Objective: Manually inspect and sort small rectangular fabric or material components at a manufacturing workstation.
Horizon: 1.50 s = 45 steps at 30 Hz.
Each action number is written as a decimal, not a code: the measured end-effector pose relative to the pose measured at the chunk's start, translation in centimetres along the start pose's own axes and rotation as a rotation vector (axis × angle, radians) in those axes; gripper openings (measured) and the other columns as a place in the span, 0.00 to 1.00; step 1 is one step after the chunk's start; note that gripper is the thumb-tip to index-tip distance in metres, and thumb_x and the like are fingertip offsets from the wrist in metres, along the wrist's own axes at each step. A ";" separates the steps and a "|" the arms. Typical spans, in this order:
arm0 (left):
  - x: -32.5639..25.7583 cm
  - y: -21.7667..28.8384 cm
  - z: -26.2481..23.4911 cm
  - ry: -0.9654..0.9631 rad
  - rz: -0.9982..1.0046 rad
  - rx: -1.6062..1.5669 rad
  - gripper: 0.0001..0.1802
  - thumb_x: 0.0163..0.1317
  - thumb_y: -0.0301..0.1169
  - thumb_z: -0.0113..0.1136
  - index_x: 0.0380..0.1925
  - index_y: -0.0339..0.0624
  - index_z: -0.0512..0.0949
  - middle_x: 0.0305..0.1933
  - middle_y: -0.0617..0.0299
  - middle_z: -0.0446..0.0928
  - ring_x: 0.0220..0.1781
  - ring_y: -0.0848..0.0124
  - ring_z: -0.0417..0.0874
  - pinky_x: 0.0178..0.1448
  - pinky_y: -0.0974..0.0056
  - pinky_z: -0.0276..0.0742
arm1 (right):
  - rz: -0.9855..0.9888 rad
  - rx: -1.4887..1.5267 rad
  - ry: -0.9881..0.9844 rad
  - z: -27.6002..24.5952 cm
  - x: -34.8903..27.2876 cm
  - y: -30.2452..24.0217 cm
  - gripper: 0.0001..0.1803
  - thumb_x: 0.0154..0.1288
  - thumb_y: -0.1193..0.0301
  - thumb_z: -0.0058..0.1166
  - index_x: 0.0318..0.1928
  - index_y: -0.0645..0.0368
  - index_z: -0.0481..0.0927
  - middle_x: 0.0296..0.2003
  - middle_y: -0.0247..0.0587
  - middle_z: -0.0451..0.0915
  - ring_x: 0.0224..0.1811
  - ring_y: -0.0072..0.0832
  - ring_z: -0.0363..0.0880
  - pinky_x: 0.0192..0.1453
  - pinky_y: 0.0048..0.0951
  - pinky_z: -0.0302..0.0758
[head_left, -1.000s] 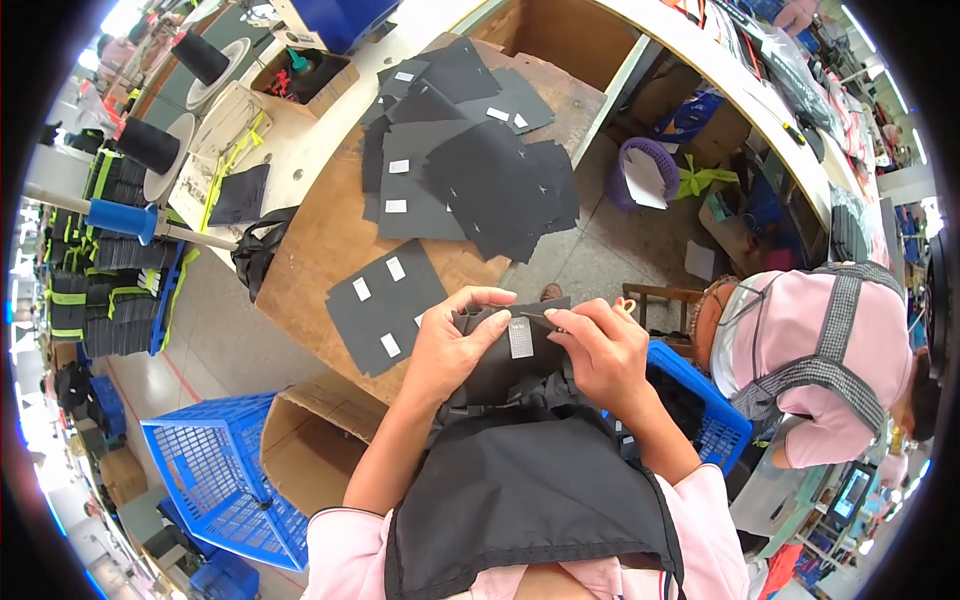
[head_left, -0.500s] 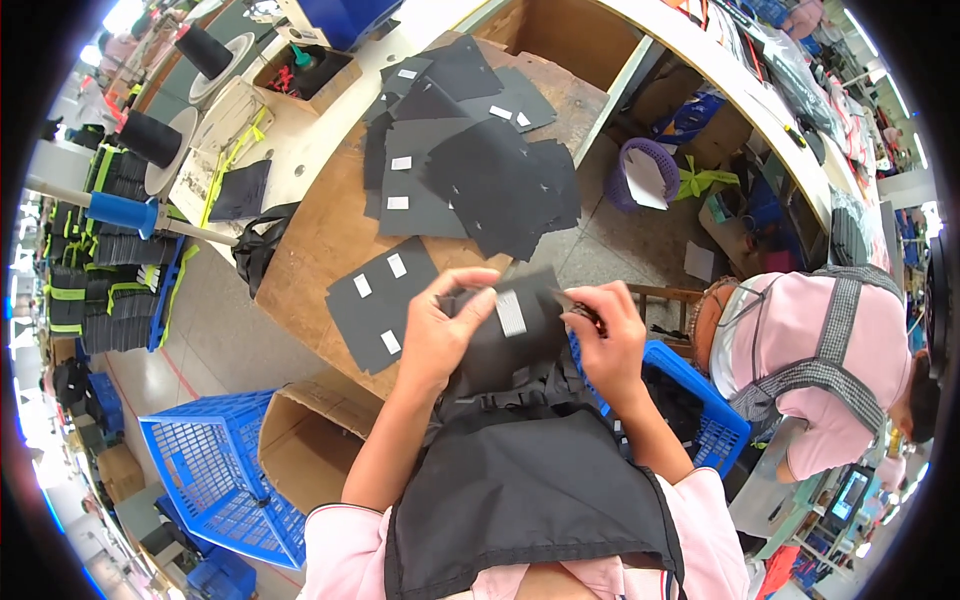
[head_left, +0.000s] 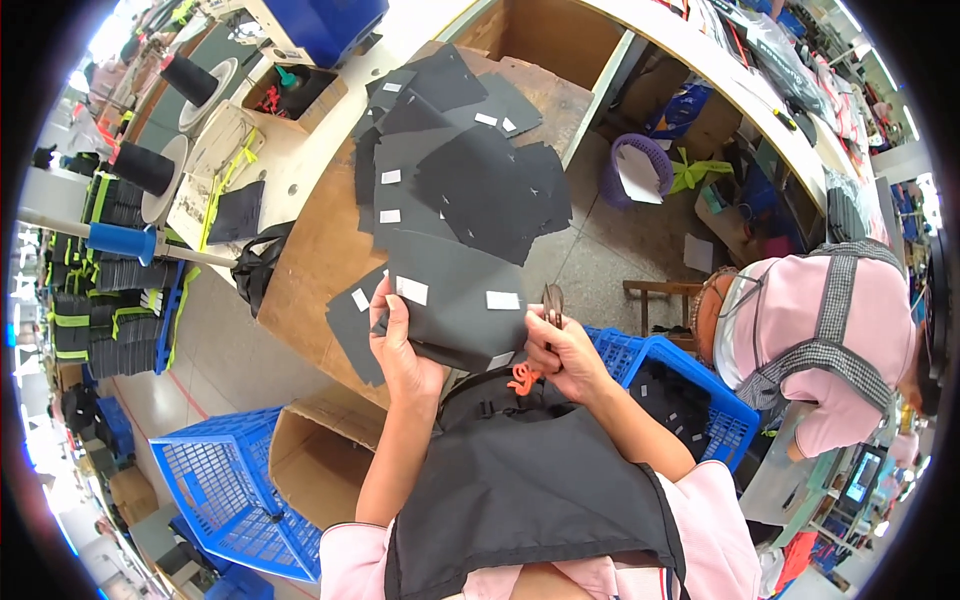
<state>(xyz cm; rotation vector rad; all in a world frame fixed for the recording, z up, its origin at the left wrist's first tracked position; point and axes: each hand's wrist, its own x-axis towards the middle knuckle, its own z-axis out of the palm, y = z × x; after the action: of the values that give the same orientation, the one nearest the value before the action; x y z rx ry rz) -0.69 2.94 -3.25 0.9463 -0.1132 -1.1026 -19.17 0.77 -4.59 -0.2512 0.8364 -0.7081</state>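
Panel (head_left: 455,280), dark, white-labelled; from the head view its underside is hidden, likewise most fingers of the left hand (head_left: 408,358). Metal tool (head_left: 553,300) (snips, perhaps) half buried in the right hand (head_left: 568,362). Blue machine (head_left: 330,28) cut off above. Wooden tabletop (head_left: 312,280), dark pieces (head_left: 480,190) heaped on it beyond the panel; blue crate (head_left: 738,425) rightward, co-worker (head_left: 790,330) bent over. Left thumb on top, pinching panel's lower-left edge; right fingers curled round tool, tips at panel's right edge, whether gripping it cannot tell.
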 end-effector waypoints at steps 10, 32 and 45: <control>-0.7 6.0 2.4 -0.112 1.052 1.196 0.40 0.58 0.48 0.58 0.63 0.36 0.58 0.67 0.51 0.58 0.69 0.57 0.57 0.69 0.53 0.49 | -0.518 -0.902 -0.102 2.4 -0.4 -6.7 0.08 0.54 0.74 0.57 0.28 0.64 0.72 0.23 0.29 0.65 0.27 0.19 0.64 0.30 0.23 0.62; -2.0 1.5 2.2 -0.293 -0.217 0.607 0.13 0.62 0.31 0.57 0.41 0.33 0.76 0.37 0.61 0.79 0.37 0.78 0.76 0.42 0.71 0.73 | -1.279 -1.559 0.149 4.7 -5.7 -5.6 0.18 0.46 0.76 0.63 0.41 0.58 0.76 0.31 0.43 0.73 0.28 0.36 0.75 0.28 0.30 0.72; -2.4 1.8 2.3 -0.339 -0.277 0.550 0.11 0.62 0.29 0.56 0.42 0.34 0.76 0.38 0.63 0.78 0.37 0.79 0.76 0.43 0.72 0.73 | -1.091 -1.460 0.092 3.8 -1.5 -3.2 0.15 0.48 0.73 0.63 0.39 0.56 0.77 0.28 0.38 0.72 0.22 0.35 0.73 0.26 0.31 0.68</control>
<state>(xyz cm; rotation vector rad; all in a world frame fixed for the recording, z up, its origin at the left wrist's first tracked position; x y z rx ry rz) -1.78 3.69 0.31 1.2785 -0.6017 -1.5240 -18.53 -0.87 0.26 -2.1106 1.1672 -0.9698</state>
